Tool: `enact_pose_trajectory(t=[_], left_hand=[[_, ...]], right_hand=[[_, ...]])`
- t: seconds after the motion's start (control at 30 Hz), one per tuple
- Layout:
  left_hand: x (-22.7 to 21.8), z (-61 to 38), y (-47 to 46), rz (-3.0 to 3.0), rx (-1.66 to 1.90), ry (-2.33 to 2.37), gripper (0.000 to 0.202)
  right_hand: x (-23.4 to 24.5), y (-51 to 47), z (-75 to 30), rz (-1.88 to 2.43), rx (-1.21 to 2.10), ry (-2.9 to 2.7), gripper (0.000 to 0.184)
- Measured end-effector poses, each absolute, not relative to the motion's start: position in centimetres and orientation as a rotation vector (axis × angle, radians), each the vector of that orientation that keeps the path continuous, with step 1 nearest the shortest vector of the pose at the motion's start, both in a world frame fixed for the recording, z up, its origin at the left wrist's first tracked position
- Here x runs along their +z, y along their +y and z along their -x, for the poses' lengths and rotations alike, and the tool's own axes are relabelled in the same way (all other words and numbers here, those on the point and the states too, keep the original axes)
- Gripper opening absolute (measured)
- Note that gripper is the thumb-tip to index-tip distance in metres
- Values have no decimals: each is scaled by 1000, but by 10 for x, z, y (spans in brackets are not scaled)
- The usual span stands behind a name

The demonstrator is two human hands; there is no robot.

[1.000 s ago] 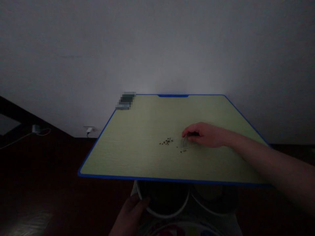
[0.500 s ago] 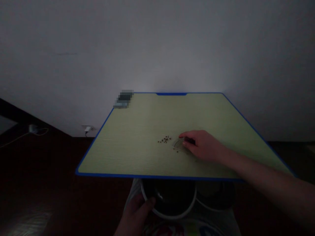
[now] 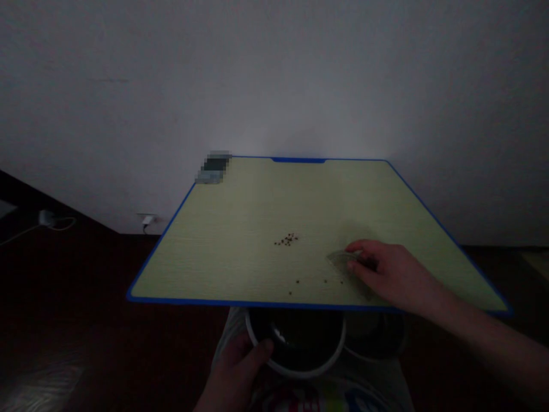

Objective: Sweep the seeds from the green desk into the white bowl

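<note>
My right hand (image 3: pixel 380 269) is closed around a clear, fan-shaped flat piece (image 3: pixel 341 260), low over the pale tabletop (image 3: pixel 240 217); whether the piece touches the surface is hard to tell. To its left lies a small cluster of dark, bean-like bits (image 3: pixel 286 240). Several single bits, one of them a dark bit (image 3: pixel 297 281), lie nearer the front edge. Below that edge, my left hand (image 3: pixel 242 363) grips the left side of a white-rimmed bowl (image 3: pixel 300 375), thumb over the rim. The bowl's inside is dark, and its far part is hidden under the table.
A second dark round container (image 3: pixel 377 337) stands right of the bowl, partly under the table. A pixelated object (image 3: pixel 213 167) sits at the far left corner. The wall (image 3: pixel 300 74) is right behind the table, with a plugged-in white adapter (image 3: pixel 148 220) at lower left.
My right hand has moved right and toward me with the clear piece, away from the cluster. Several single bits now lie closer to the front edge. My left hand stays on the bowl.
</note>
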State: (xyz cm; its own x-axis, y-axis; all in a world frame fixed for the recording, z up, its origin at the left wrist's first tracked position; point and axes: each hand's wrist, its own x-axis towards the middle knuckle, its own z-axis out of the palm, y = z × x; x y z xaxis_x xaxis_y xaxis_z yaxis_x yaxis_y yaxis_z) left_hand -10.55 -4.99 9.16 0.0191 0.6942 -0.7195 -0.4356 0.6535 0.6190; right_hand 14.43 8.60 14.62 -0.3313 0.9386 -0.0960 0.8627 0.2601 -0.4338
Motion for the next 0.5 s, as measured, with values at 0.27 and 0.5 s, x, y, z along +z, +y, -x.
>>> enact_pose_trajectory(t=[0.27, 0.5], left_hand=[[92, 116, -53, -357, 887, 1261, 26], [97, 120, -51, -361, 903, 1174, 21]], right_hand=[[153, 91, -75, 1270, 807, -2526, 23], [158, 84, -65, 906, 983, -2686, 25]])
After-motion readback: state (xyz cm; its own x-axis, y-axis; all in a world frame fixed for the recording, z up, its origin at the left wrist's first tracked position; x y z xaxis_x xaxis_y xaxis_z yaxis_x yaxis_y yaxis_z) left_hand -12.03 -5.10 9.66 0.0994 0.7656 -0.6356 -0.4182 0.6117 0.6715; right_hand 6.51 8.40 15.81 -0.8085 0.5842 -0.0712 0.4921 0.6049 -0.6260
